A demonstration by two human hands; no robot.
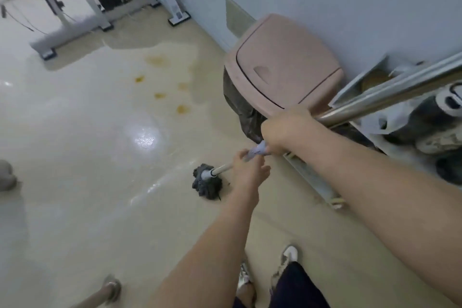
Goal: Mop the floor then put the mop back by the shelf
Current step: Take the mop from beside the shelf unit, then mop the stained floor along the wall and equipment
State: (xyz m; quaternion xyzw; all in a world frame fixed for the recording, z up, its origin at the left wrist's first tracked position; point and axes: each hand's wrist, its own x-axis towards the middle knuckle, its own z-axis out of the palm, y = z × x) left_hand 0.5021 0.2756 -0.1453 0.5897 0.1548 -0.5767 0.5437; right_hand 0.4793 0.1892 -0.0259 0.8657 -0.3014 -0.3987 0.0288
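Presently the mop (207,184) is held by both hands: left hand (250,170) clamped low on the shaft, right hand (285,130) clamped just above it. Its head rests on the floor (87,157) just beyond the left hand. Stains (160,77) lie well beyond; firm, overlapping strokes toward them are advised.

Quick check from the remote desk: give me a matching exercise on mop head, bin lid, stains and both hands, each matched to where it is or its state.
Things:
1. mop head
2. bin lid
3. orange stains
4. left hand and right hand

Places or states:
A. closed, pink, by the wall
B. gripping the mop handle
C. on the floor, beyond the mop
D. dark, resting on the floor

Pairs: 1-D, 2-A, 3-C, 4-B
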